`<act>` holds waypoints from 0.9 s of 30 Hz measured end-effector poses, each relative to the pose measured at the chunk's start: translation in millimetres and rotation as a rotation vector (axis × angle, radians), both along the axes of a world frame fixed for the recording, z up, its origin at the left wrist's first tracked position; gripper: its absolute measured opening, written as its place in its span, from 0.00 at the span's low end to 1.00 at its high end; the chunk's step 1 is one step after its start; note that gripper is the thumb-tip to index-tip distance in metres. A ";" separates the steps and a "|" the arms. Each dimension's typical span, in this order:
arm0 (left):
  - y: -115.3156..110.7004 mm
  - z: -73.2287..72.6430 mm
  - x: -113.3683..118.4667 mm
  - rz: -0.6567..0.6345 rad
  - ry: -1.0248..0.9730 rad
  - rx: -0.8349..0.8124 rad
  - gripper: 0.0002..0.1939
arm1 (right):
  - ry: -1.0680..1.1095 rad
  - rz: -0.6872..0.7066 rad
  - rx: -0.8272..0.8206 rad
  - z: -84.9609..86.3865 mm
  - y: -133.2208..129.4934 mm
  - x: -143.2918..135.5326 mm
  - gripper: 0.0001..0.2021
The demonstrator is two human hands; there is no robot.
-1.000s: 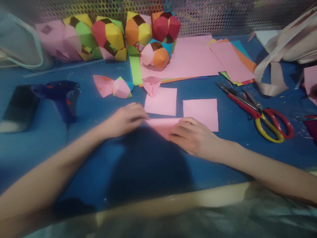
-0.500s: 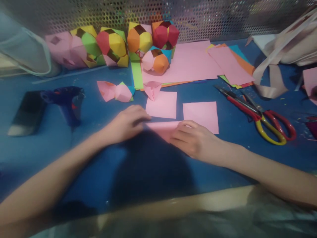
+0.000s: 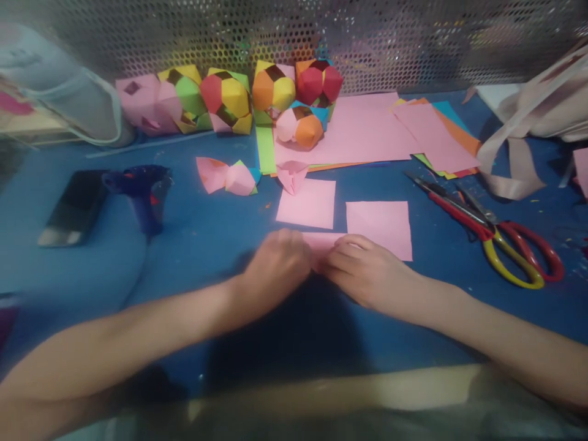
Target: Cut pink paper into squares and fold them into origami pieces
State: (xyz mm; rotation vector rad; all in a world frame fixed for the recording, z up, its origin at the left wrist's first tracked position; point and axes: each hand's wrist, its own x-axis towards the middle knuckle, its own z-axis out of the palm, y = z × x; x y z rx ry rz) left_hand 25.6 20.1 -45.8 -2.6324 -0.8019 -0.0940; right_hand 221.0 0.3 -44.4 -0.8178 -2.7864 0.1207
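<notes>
A folded piece of pink paper lies between my hands on the blue table. My left hand is closed at its left end, knuckles up, with the fingertips hidden. At the right end my right hand grips the same paper, fingers curled over it. Just beyond are two pink paper squares, one on the left and one on the right. A folded pink paper piece rests on the left square's upper edge. Left of it sit joined folded pieces in pink, green and blue.
Several folded paper balls line the back near a perforated metal panel. Coloured sheets lie beside them. Scissors and a red cutter are at right. A glue gun and a phone are at left.
My left hand has moved right along the folded paper and closed, covering more of it. My right hand stays at its end. The whole view has shifted slightly.
</notes>
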 end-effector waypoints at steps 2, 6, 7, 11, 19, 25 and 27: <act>3.6 2.2 -6.6 0.010 0.040 0.024 0.13 | -0.025 0.035 0.041 0.7 0.3 0.2 0.17; 26.0 7.9 -29.5 0.115 0.090 -0.070 0.13 | -0.057 0.039 0.067 0.6 0.8 0.5 0.18; 32.6 9.9 -35.7 0.132 0.086 -0.098 0.12 | -0.061 0.039 0.065 0.3 0.8 0.5 0.18; 37.7 19.6 -47.2 0.125 -0.015 -0.141 0.09 | -0.063 0.042 0.061 -1.3 0.6 0.3 0.16; -11.5 14.7 -4.6 -0.149 -0.023 -0.227 0.10 | -0.034 0.016 0.093 -7.6 0.2 2.0 0.14; -9.2 12.0 6.2 -0.096 0.037 -0.214 0.09 | 0.004 0.037 -0.011 -5.3 3.4 5.9 0.13; -13.9 9.4 10.4 -0.072 0.008 -0.160 0.09 | 0.028 0.045 -0.059 -1.5 3.9 8.3 0.12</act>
